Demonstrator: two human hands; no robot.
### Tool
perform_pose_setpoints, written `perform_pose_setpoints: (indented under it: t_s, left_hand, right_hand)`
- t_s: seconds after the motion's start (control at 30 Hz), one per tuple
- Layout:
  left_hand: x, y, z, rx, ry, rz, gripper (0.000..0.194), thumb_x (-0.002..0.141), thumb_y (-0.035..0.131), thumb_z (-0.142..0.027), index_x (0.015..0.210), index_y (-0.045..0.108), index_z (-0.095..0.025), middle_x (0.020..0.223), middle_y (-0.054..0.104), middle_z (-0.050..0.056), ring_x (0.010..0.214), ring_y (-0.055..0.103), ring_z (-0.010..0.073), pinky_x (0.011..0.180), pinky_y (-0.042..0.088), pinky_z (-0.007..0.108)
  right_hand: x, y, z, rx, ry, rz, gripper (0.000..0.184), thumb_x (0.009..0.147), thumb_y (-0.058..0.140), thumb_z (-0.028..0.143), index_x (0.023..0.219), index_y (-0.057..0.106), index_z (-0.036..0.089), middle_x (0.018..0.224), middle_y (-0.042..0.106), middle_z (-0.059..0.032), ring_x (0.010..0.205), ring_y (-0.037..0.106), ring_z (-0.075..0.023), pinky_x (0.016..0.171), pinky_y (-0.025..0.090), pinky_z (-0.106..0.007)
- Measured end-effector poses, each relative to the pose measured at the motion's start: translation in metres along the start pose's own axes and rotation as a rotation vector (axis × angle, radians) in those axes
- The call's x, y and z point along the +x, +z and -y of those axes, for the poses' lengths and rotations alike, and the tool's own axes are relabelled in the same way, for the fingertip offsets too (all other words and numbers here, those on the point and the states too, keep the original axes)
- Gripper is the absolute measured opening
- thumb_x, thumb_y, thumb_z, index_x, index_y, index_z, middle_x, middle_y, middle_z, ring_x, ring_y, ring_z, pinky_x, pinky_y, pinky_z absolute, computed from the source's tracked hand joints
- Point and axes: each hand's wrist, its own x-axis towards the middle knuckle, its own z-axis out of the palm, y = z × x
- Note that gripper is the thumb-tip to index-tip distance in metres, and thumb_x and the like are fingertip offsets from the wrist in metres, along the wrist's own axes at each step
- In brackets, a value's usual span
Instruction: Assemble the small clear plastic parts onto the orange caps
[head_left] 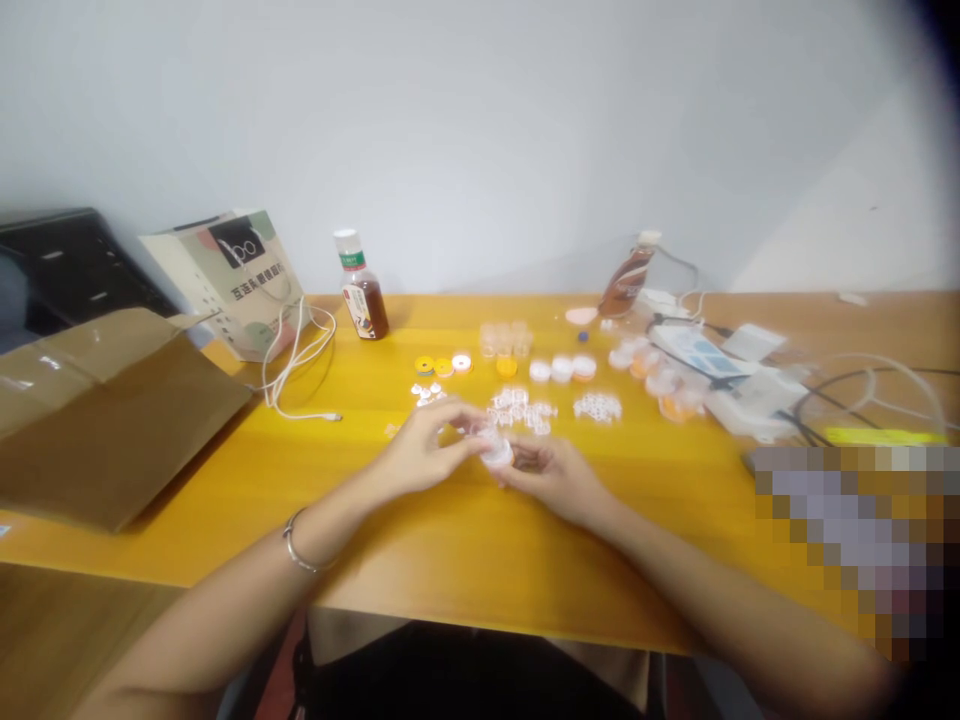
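Both my hands meet over the middle of the yellow table. My left hand has its fingers curled and pinches a small clear round part from the left. My right hand holds the same small part from the right, fingers closed round it. Just beyond my fingers lie heaps of tiny clear plastic pieces and another heap. A silver bangle sits on my left wrist. The picture is blurred, so the part's exact shape is unclear.
Small white, yellow and orange caps and little cups lie further back. Two drink bottles stand at the wall. A paper bag with a white cable, a cardboard box at left, devices and cables at right.
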Motion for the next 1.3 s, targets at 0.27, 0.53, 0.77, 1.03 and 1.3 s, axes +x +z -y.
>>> perform_pose_setpoints:
  t_s: [0.27, 0.53, 0.77, 1.03, 1.3]
  left_hand:
    - [0.001, -0.012, -0.001, -0.314, -0.015, 0.262, 0.028, 0.084, 0.051, -0.024, 0.111, 0.059, -0.021, 0.107, 0.061, 0.008, 0.096, 0.057, 0.0176, 0.086, 0.045, 0.033]
    - [0.001, -0.006, -0.002, -0.358, 0.01, 0.153, 0.021, 0.08, 0.057, -0.028, 0.1, 0.063, -0.022, 0.101, 0.059, 0.008, 0.092, 0.057, 0.0178, 0.086, 0.046, 0.036]
    - [0.002, -0.013, -0.004, -0.23, -0.019, 0.086, 0.028, 0.079, 0.059, -0.028, 0.106, 0.057, -0.021, 0.112, 0.056, 0.009, 0.106, 0.052, 0.0215, 0.091, 0.042, 0.04]
    - [0.002, -0.011, -0.002, -0.171, -0.026, 0.095, 0.025, 0.08, 0.057, -0.029, 0.103, 0.057, -0.02, 0.107, 0.058, 0.008, 0.099, 0.055, 0.0182, 0.087, 0.044, 0.035]
    - [0.001, -0.013, -0.002, -0.196, 0.023, 0.244, 0.038, 0.081, 0.055, -0.025, 0.119, 0.049, -0.025, 0.123, 0.05, 0.009, 0.111, 0.049, 0.0215, 0.089, 0.044, 0.037]
  right_hand:
    - [-0.001, 0.0, -0.005, 0.291, 0.03, 0.198, 0.023, 0.074, 0.062, 0.037, 0.072, 0.062, 0.014, 0.062, 0.064, -0.0009, 0.054, 0.059, -0.0102, 0.057, 0.045, -0.024]
    - [0.0, 0.001, -0.002, 0.236, 0.072, 0.155, 0.023, 0.071, 0.067, 0.036, 0.076, 0.063, 0.014, 0.063, 0.064, 0.0003, 0.056, 0.059, -0.0097, 0.058, 0.046, -0.023]
    - [0.001, -0.001, -0.003, 0.211, 0.08, 0.112, 0.025, 0.07, 0.067, 0.039, 0.077, 0.063, 0.015, 0.062, 0.063, 0.0004, 0.055, 0.058, -0.0097, 0.058, 0.046, -0.024]
    - [0.001, 0.0, -0.003, 0.189, 0.084, 0.094, 0.025, 0.071, 0.066, 0.038, 0.078, 0.063, 0.015, 0.063, 0.062, 0.0007, 0.056, 0.057, -0.0091, 0.058, 0.045, -0.023]
    - [0.002, 0.0, -0.004, 0.183, 0.071, 0.103, 0.027, 0.071, 0.064, 0.041, 0.076, 0.062, 0.015, 0.061, 0.062, 0.0002, 0.054, 0.056, -0.0096, 0.056, 0.045, -0.024]
